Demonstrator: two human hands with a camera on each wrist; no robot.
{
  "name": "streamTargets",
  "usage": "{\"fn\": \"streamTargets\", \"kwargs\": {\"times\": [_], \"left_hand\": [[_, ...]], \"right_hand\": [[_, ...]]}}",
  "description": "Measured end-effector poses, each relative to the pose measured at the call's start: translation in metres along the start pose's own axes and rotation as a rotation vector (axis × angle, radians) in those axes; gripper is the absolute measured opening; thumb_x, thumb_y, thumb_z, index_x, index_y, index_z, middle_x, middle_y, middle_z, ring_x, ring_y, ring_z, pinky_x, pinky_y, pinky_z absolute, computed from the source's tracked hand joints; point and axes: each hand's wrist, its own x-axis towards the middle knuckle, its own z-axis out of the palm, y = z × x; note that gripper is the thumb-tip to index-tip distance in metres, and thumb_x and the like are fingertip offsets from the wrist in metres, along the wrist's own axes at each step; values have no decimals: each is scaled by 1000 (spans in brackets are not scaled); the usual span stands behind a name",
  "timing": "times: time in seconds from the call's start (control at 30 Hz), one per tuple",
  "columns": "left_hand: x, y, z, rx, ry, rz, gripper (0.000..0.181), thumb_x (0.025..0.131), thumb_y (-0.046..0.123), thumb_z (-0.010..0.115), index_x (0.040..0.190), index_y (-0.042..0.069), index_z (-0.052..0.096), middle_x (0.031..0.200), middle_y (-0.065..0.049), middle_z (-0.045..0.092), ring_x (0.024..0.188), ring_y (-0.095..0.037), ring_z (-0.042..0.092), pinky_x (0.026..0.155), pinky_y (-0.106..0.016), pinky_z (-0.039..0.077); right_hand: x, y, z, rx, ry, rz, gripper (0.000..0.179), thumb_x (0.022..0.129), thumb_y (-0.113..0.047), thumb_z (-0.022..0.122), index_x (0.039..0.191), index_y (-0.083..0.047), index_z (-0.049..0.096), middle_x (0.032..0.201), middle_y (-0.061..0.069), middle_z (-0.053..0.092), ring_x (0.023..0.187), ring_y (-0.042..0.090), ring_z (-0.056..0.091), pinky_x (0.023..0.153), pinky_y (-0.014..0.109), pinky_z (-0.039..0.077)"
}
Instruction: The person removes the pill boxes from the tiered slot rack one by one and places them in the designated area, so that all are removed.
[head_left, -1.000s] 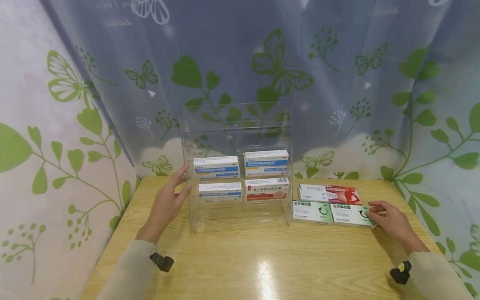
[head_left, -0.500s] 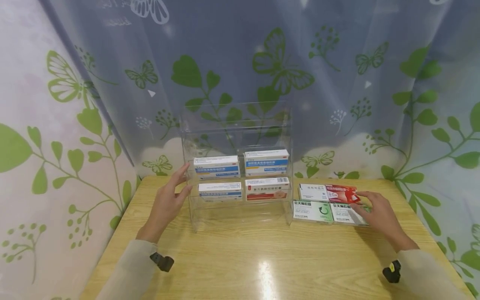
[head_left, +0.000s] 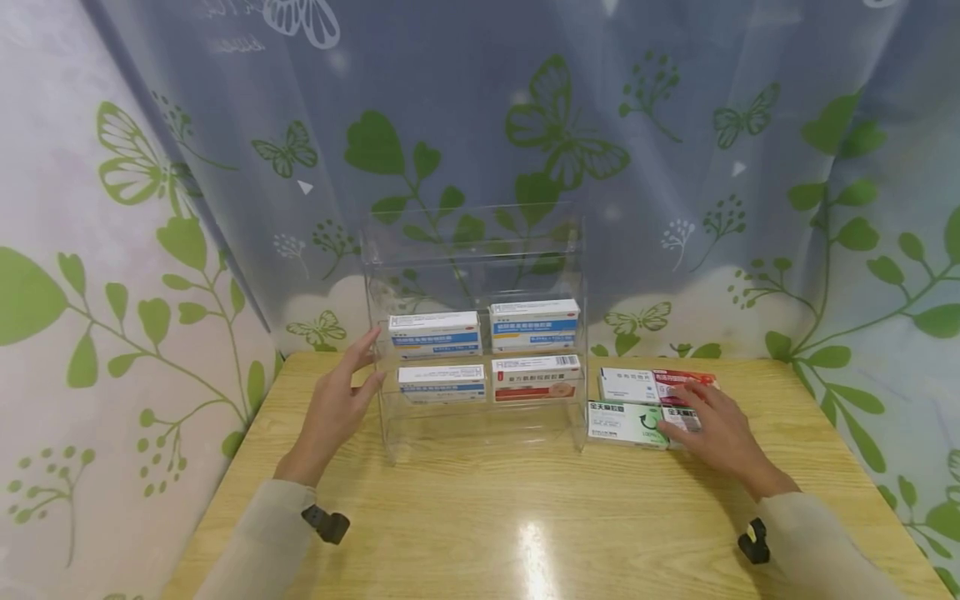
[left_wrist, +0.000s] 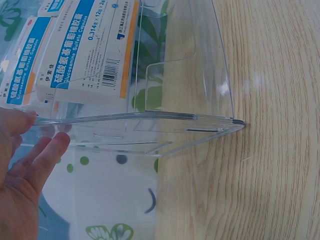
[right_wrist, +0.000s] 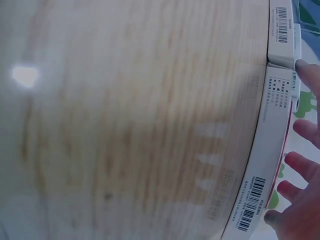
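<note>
My left hand (head_left: 333, 412) touches the left side panel of a clear acrylic display rack (head_left: 483, 429), with thumb and fingers spread. The left wrist view shows those fingertips (left_wrist: 62, 142) right at the panel. To the rack's right, my right hand (head_left: 716, 425) reaches over a flat two-by-two group of medicine boxes, its fingers extended. Those fingers cover much of the red box (head_left: 667, 379) at the back and of the green-and-white box (head_left: 678, 415) in front. The other green-and-white box (head_left: 622, 423) and a white box (head_left: 628, 385) lie on the left side of the group.
Two blue-and-white boxes (head_left: 435, 333) stand on the rack's middle tier. Below them are another blue-and-white box (head_left: 441, 385) and a red-and-white box (head_left: 535, 383). A printed curtain (head_left: 465, 100) hangs behind the wooden table (head_left: 480, 517).
My right hand has moved left from the right end of the box group, over the red and the right green box. The left hand has stayed at the rack.
</note>
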Motion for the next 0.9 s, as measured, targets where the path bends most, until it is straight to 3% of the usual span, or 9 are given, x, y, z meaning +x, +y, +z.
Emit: {"fn": "streamTargets", "kwargs": {"times": [0.33, 0.57, 0.9], "left_hand": [[1, 0, 0, 4, -8, -29, 73, 108, 6, 69, 171, 26, 38, 155, -22, 62, 132, -44, 69, 88, -58, 68], [0, -2, 1, 2, -1, -14, 74, 107, 6, 69, 171, 26, 38, 157, -21, 61, 132, -44, 69, 87, -58, 69], [0, -3, 1, -3, 0, -9, 73, 108, 6, 69, 171, 27, 38, 156, -21, 61, 131, -43, 69, 86, -57, 69]], "right_hand": [[0, 1, 2, 18, -11, 24, 79, 99, -46, 78, 154, 6, 54, 163, 36, 42, 149, 63, 33, 115, 84, 30], [0, -2, 0, 16, -1, 29, 76, 101, -44, 76, 153, 7, 54, 162, 36, 44, 148, 63, 34, 116, 85, 30], [18, -23, -26, 179, 167, -54, 52, 103, -24, 78, 144, 3, 62, 148, 35, 58, 137, 59, 50, 110, 81, 40]]}}
